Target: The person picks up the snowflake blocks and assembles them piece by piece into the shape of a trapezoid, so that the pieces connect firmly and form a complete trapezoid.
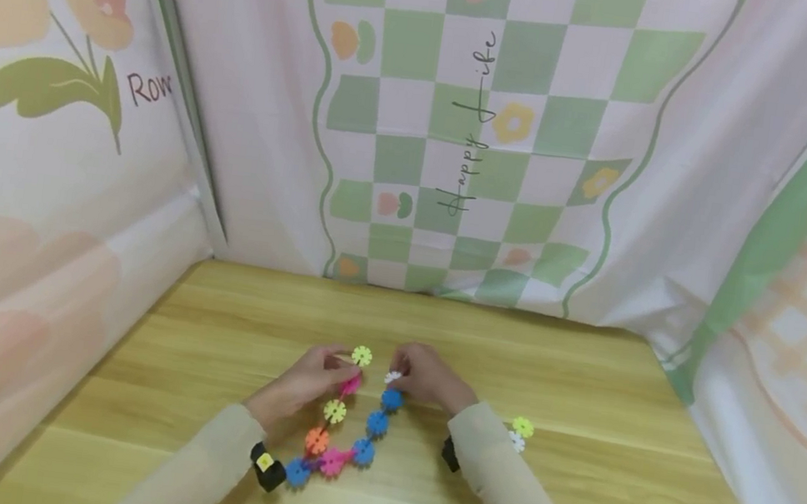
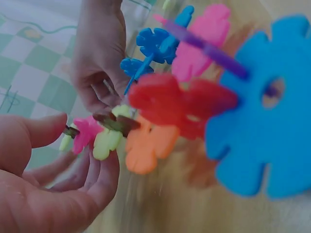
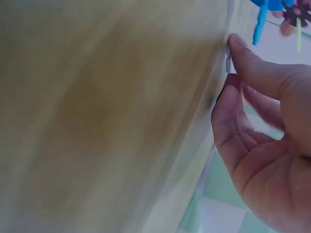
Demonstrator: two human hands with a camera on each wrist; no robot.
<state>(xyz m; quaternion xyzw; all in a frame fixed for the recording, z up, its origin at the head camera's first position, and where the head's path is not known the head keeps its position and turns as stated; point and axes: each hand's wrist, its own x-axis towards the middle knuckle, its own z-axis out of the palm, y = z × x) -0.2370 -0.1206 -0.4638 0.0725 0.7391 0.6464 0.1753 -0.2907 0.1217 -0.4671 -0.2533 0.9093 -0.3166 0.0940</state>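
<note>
A U-shaped chain of flat plastic snowflake discs curves between both hands in the head view. On the left side, my left hand (image 1: 304, 380) pinches it around a pink disc (image 1: 351, 386), with a yellow-green disc (image 1: 361, 355) beyond the fingertips. Below come a yellow disc (image 1: 334, 411) and an orange disc (image 1: 316, 441), then a blue disc (image 1: 297, 472) near the wrist. Up the right side run several blue discs (image 1: 377, 423). At that end my right hand (image 1: 428, 373) pinches a white disc (image 1: 393, 377), seen edge-on between thumb and finger in the right wrist view.
Beside the right forearm are a yellow-green disc (image 1: 522, 427) and a white disc (image 1: 516, 441), partly hidden by the sleeve. Black wrist devices (image 1: 267, 468) show at both cuffs. The wooden table (image 1: 229, 315) is enclosed by patterned cloth (image 1: 459, 166) at the back and sides.
</note>
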